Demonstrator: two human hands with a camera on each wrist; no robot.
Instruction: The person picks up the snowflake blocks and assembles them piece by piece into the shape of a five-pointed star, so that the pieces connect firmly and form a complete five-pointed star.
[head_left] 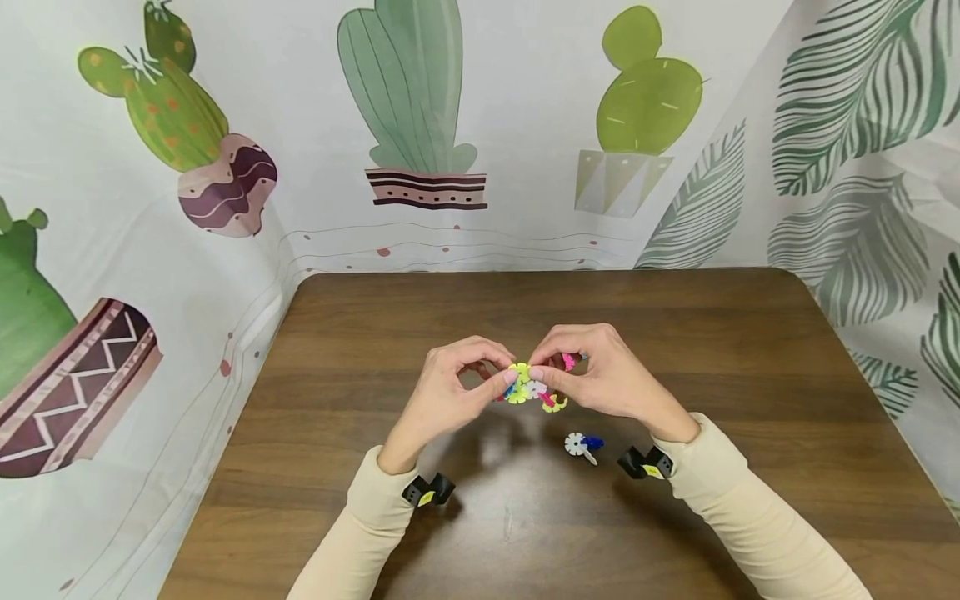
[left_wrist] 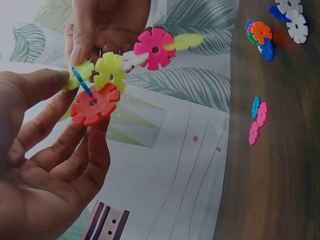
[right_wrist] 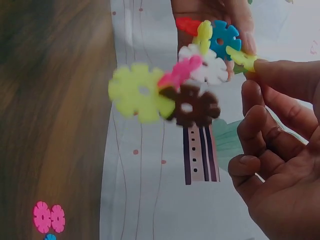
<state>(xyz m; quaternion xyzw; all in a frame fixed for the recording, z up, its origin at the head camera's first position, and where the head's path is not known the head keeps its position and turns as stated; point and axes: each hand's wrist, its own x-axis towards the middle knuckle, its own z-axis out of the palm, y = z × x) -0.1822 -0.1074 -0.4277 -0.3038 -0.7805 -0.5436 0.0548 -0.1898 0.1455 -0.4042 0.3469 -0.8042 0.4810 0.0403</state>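
Both hands hold one linked cluster of notched plastic discs above the table. The left hand (head_left: 457, 383) pinches a yellow disc (left_wrist: 80, 76) between thumb and fingers at one end. Opposite it, the right hand (head_left: 600, 371) pinches the same part of the cluster. In the left wrist view a blue disc, seen edge-on, joins a red disc (left_wrist: 95, 104), and a pink disc (left_wrist: 155, 49) extends from a white one. The right wrist view shows a blue disc (right_wrist: 225, 40), a white disc (right_wrist: 212, 70), a brown disc (right_wrist: 197, 106) and a larger-looking yellow disc (right_wrist: 137, 92).
On the brown table (head_left: 360, 317), a small linked group of white (head_left: 575, 444) and dark blue (head_left: 593, 442) discs lies near the right wrist. Pink discs (left_wrist: 262, 114) with a blue one, and an orange disc (left_wrist: 261, 32) among others, also lie there. A patterned cloth (head_left: 525, 242) hangs behind.
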